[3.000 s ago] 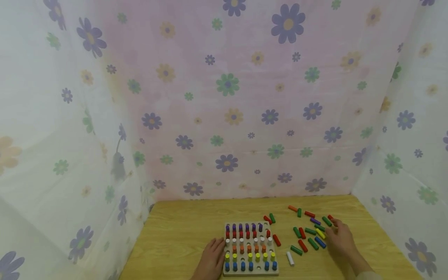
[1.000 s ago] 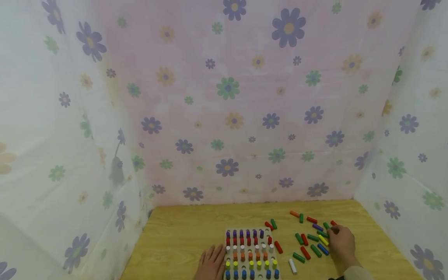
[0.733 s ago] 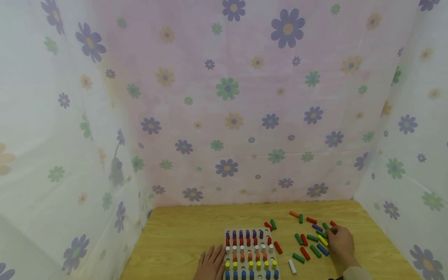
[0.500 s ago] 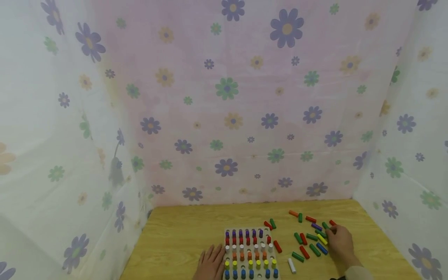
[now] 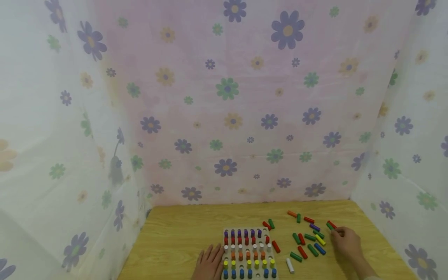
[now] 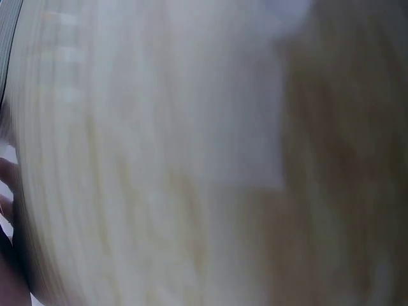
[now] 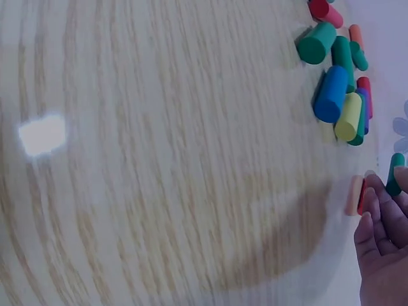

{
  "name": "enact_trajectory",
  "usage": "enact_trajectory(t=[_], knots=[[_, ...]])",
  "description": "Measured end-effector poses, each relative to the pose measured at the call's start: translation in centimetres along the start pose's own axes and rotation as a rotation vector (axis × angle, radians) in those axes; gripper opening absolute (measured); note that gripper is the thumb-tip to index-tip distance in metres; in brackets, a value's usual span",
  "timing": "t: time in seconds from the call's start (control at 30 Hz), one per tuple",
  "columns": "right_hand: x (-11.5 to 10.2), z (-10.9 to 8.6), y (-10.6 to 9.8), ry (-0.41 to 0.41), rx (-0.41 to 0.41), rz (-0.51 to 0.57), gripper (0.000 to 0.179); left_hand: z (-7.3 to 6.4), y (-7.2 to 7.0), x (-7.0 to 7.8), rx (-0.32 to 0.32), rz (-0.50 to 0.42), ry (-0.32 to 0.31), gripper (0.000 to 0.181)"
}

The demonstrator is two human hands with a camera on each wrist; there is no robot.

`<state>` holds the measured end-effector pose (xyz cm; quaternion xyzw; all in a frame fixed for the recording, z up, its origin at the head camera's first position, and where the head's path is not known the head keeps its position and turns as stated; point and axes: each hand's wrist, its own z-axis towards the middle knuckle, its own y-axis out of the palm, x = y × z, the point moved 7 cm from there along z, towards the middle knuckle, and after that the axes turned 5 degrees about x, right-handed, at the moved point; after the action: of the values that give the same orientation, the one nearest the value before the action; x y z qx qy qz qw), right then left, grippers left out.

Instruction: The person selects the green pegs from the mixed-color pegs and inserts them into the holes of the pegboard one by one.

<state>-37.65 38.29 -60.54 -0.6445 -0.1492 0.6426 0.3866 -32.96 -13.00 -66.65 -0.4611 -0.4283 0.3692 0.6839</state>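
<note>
My right hand [image 5: 346, 242] pinches a green peg [image 7: 396, 171] between thumb and fingers at the right of the scattered pegs. A red peg [image 5: 331, 223] lies just beside it, partly behind the fingers in the right wrist view. My left hand [image 5: 208, 263] rests with fingers extended at the left edge of a pegboard [image 5: 276, 260]. Rows of purple, red, white, orange, yellow and blue pegs stand upright in the board, with some bare holes among them. In the left wrist view the close tabletop is blurred, and only bits of fingers [image 6: 6, 175] show.
Several loose pegs lie right of the board, among them a yellow peg [image 5: 320, 240], a blue peg [image 5: 320, 249], a purple peg [image 5: 314, 227] and a white peg [image 5: 290, 265]. A flowered curtain [image 5: 224, 116] encloses the wooden table [image 5: 182, 225] at the back and sides.
My right hand has shifted slightly right, and the green peg has moved with it, now overlapping the red peg in the head view. My left hand has stayed by the board.
</note>
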Motion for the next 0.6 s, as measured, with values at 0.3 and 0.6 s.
enact_trajectory(t=[0.3, 0.6], knots=[[-1.9, -0.1, -0.9, -0.047, -0.023, 0.063, 0.034, 0.3, 0.2, -0.1, -0.018, -0.008, -0.019, 0.058], [-3.6, -1.0, -0.2, 0.056, -0.089, 0.267, 0.046, 0.2, 0.2, -0.1, -0.018, -0.024, -0.032, 0.058]])
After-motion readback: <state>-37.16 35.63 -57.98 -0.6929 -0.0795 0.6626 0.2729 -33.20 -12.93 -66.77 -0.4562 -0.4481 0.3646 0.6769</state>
